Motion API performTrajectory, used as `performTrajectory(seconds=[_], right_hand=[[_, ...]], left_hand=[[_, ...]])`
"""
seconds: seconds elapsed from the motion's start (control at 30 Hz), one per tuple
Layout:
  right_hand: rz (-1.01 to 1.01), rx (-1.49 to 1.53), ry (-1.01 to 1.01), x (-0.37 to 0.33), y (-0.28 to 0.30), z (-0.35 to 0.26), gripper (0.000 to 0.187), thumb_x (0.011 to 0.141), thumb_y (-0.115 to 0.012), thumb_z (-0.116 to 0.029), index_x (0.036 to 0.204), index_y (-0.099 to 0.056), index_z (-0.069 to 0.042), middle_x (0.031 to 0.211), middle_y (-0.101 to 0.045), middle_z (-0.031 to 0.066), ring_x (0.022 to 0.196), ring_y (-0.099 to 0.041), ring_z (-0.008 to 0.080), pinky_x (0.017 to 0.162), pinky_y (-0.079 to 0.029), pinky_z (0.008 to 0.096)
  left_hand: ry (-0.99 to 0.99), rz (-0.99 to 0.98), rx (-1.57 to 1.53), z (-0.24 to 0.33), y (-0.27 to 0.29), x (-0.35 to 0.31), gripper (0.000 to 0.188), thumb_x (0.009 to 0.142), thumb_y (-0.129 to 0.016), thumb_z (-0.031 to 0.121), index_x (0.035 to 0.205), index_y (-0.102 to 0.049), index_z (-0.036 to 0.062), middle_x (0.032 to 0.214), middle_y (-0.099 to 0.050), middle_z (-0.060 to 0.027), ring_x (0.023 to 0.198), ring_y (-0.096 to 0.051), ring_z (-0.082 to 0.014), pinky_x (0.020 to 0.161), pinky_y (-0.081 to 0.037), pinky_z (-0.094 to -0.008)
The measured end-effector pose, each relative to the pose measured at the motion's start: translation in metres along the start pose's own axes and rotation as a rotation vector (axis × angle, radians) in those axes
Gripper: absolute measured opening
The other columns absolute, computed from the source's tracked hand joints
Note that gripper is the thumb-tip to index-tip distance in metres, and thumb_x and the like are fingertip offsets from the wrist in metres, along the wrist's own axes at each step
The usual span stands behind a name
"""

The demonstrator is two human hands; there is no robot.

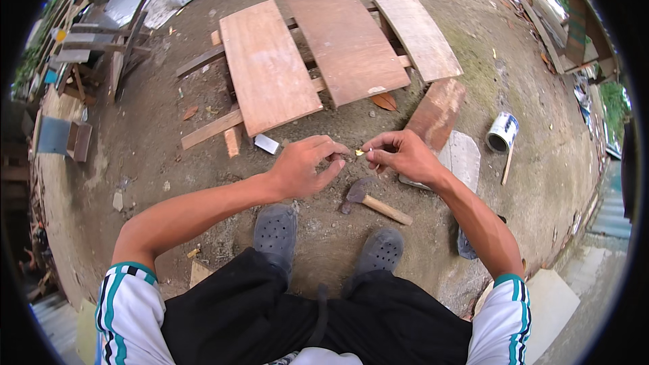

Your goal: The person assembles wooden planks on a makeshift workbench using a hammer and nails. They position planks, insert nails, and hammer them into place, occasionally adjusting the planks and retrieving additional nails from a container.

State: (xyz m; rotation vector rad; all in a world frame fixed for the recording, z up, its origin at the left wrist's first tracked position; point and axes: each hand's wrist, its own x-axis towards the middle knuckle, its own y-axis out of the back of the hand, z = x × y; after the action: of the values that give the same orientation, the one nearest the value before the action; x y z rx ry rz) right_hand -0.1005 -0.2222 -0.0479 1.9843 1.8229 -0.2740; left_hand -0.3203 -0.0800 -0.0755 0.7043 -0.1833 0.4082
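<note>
Both my hands are held close together in front of me, above the dirt ground. My left hand [307,165] has its fingers bent and its thumb apart from them, with nothing visible in it. My right hand [407,157] has thumb and forefinger brought together in a pinch. At its fingertips shows a tiny yellowish piece [359,153], too small to name; whether it is held or lies on the ground behind, I cannot tell. Below the hands a claw hammer [385,209] with a wooden handle lies on the ground between my feet and the boards.
Three wooden panels [270,67] rest across wooden bars ahead. A reddish plank [438,111] and a grey slab [462,161] lie by my right hand. Further right, a paint can [502,132] lies tipped beside a stick [507,167]. A small white box [266,144] sits near the left panel.
</note>
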Motion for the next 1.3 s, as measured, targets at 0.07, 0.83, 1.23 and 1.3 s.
performTrajectory(seconds=[0.07, 0.83, 1.23, 1.3], right_hand=[[0.011, -0.108, 0.108, 0.029, -0.01, -0.019, 0.024, 0.098, -0.069, -0.017, 0.114, -0.074, 0.001, 0.09, -0.074, 0.0087, 0.075, -0.067, 0.0113, 0.07, -0.056, 0.029], [0.463, -0.215, 0.343, 0.152, -0.033, -0.044, 0.018, 0.096, -0.071, -0.012, 0.107, -0.077, 0.0, 0.094, -0.078, 0.0136, 0.083, -0.072, 0.0156, 0.076, -0.055, 0.0319], [0.412, -0.063, 0.321, 0.145, -0.041, -0.043, 0.023, 0.096, -0.07, -0.019, 0.108, -0.077, -0.001, 0.086, -0.076, 0.0108, 0.075, -0.065, 0.0122, 0.07, -0.052, 0.0295], [0.351, -0.097, 0.312, 0.14, -0.036, -0.044, 0.027, 0.097, -0.07, -0.022, 0.111, -0.076, -0.001, 0.088, -0.077, 0.01, 0.075, -0.065, 0.0116, 0.069, -0.052, 0.0292]], left_hand=[[0.014, 0.055, 0.035, -0.002, 0.025, -0.012, 0.02, 0.088, -0.074, 0.005, 0.107, -0.07, 0.0047, 0.086, -0.068, -0.0094, 0.078, -0.069, -0.0232, 0.069, -0.056, -0.0345], [0.275, 0.154, 0.012, -0.092, 0.068, 0.083, 0.015, 0.087, -0.075, 0.012, 0.097, -0.07, 0.0009, 0.09, -0.076, -0.0103, 0.086, -0.072, -0.0175, 0.081, -0.056, -0.0324], [0.43, 0.122, -0.035, -0.073, 0.076, 0.079, 0.022, 0.09, -0.074, 0.013, 0.107, -0.067, 0.0019, 0.094, -0.076, -0.0086, 0.091, -0.071, -0.0124, 0.085, -0.053, -0.0284], [0.422, 0.103, -0.035, -0.073, 0.076, 0.079, 0.024, 0.09, -0.074, 0.013, 0.11, -0.068, 0.0018, 0.096, -0.076, -0.0085, 0.091, -0.07, -0.0125, 0.085, -0.052, -0.0284]])
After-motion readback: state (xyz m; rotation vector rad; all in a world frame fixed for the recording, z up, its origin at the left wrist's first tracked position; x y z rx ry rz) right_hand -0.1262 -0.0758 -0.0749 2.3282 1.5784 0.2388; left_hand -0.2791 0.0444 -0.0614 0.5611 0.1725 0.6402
